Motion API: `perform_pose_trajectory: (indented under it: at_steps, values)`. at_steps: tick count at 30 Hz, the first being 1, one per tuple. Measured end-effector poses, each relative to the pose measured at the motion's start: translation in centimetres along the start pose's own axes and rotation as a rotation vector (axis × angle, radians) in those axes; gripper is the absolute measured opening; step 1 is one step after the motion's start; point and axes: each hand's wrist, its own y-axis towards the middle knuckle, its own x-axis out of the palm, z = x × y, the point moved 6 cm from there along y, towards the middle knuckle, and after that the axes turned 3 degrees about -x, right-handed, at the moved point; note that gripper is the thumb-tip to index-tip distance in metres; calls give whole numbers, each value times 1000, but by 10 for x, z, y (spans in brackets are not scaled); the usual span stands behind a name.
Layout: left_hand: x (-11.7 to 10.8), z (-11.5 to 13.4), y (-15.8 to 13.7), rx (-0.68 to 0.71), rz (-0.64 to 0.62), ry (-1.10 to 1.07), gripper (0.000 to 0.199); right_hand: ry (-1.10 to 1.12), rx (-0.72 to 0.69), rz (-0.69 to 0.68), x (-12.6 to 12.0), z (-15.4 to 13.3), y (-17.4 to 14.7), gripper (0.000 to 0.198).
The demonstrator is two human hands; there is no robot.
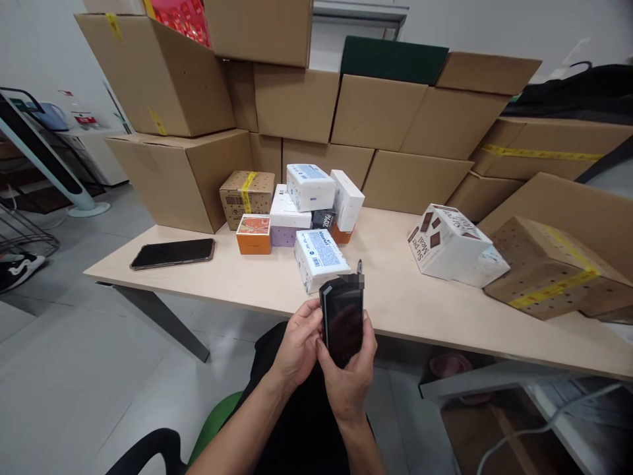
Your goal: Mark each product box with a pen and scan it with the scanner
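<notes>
A black handheld device (pixel 342 324) with a dark screen is held upright over my lap, at the table's front edge. My left hand (pixel 299 343) is closed on its left side. From below and the right, my right hand (pixel 350 379) wraps around it, thumb on the lower front. A small pointed piece sticks up at the device's top right; its kind is unclear, and the area beside it is blurred. Just behind the device lies a white and blue tissue pack (pixel 321 257). An orange box (pixel 254 235) stands farther left.
On the table (pixel 237 287), a phone (pixel 173 253) lies at left. Another tissue pack (pixel 310 187) tops a stack of small boxes. A white "Super Meal" box (pixel 452 244) and a taped carton (pixel 544 264) stand at right. Large cardboard boxes (pixel 297 99) wall the back.
</notes>
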Motion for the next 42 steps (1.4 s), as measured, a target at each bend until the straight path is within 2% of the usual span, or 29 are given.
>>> perform_pose_trajectory:
  at_steps: [5,8,11,15,18,20,22,24,26,28,32,38,40,42]
  values:
    - [-4,1,0,33,31,44,29,-32,-2,-1,3,5,-3,87]
    - [-9,8,0,127,90,121,28,-19,-25,12,4,7,-3,88]
    - [-16,20,-3,286,156,296,24,-29,-49,19,4,8,0,90]
    - [-21,40,-8,552,229,671,16,-73,-57,39,0,10,6,90]
    - [-11,57,-10,837,209,995,13,-59,-27,21,-1,11,9,89]
    - [0,64,-6,941,171,1219,24,-60,-17,15,-3,12,12,89]
    - [7,67,5,918,147,1416,41,-95,-23,44,-9,12,19,90]
    - [9,68,17,835,146,1568,55,-194,-37,104,-21,14,30,92]
    - [7,66,27,752,150,1676,61,-339,-65,153,-35,17,47,90]
    - [5,62,34,708,145,1750,59,-476,-71,146,-47,23,66,85]
    - [0,57,39,759,153,1748,43,-697,121,-22,-62,46,100,85]
    - [-2,60,36,928,195,1620,31,-916,357,-376,-59,76,121,81]
    - [-2,61,35,954,196,1598,30,-932,368,-417,-57,81,124,78]
    - [-2,60,34,968,194,1579,30,-947,285,-368,-55,76,127,76]
